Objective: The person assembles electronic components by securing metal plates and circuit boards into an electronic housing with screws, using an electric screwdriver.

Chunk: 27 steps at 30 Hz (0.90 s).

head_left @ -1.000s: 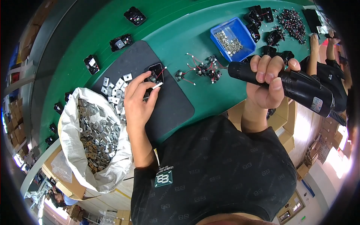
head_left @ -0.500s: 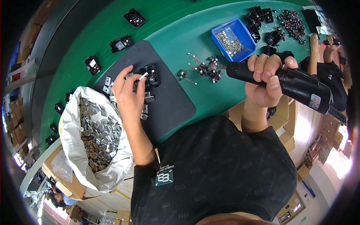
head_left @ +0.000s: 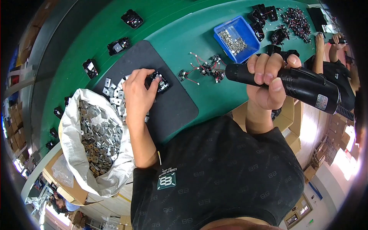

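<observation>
Bare mat (head_left: 174, 111) right of plates (head_left: 115, 94), wired parts (head_left: 203, 69) beyond.

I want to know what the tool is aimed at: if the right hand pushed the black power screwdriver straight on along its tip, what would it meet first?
Probably the cluster of small wired parts on the green table, just beyond the black power screwdriver in the right hand; the tool's height above them is unclear.
</observation>
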Each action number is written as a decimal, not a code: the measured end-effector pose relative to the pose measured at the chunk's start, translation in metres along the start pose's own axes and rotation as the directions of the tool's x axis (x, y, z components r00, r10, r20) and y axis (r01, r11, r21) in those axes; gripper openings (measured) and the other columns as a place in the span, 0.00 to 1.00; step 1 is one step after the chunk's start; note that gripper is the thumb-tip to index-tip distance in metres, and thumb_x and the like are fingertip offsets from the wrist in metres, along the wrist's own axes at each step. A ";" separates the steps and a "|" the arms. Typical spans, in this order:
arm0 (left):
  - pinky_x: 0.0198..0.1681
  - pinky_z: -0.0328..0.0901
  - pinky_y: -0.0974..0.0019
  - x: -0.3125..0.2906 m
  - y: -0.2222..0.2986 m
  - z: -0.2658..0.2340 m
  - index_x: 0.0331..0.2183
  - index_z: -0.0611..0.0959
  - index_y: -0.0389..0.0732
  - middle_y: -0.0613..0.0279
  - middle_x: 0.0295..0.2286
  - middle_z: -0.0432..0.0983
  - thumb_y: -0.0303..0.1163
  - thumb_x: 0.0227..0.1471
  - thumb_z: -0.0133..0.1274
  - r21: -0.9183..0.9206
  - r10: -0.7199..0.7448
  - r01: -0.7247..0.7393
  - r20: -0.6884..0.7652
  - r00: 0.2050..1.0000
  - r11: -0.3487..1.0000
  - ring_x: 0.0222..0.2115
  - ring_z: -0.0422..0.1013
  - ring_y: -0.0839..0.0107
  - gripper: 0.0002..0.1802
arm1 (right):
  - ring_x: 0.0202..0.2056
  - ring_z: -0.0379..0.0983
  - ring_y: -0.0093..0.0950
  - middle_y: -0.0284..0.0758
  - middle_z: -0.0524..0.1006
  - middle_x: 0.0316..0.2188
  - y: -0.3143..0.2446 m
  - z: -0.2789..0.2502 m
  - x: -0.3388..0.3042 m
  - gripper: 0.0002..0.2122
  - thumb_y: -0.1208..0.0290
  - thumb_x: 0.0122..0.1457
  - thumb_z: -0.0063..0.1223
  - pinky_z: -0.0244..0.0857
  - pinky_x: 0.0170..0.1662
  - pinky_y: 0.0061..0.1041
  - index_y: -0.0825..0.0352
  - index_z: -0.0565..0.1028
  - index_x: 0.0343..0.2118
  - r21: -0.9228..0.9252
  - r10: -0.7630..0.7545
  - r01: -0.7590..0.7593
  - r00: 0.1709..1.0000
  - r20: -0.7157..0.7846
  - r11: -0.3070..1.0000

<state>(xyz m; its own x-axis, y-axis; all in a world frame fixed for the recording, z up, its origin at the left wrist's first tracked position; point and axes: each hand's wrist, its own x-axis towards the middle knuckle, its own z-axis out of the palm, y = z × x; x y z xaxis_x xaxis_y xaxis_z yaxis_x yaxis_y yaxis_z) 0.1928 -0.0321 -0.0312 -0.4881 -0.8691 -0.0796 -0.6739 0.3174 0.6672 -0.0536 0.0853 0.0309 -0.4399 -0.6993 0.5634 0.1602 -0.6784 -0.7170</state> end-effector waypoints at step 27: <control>0.29 0.62 0.69 -0.028 0.044 0.035 0.27 0.83 0.37 0.63 0.25 0.80 0.21 0.36 0.62 -0.235 0.553 -0.613 -0.277 0.786 0.754 0.23 0.73 0.71 0.09 | 0.26 0.64 0.19 0.24 0.66 0.23 -0.016 0.038 -0.010 0.20 0.71 0.56 0.56 0.59 0.35 0.23 0.53 0.63 0.50 0.158 0.135 -0.172 0.966 0.220 0.972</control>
<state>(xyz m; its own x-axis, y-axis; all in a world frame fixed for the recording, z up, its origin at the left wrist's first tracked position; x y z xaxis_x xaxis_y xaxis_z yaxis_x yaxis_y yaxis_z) 0.1576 0.0198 -0.0249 -0.6027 -0.6128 0.5111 -0.0789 0.6832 0.7260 -0.0181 0.0945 0.0527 -0.2085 -0.8169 0.5377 0.3711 -0.5748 -0.7293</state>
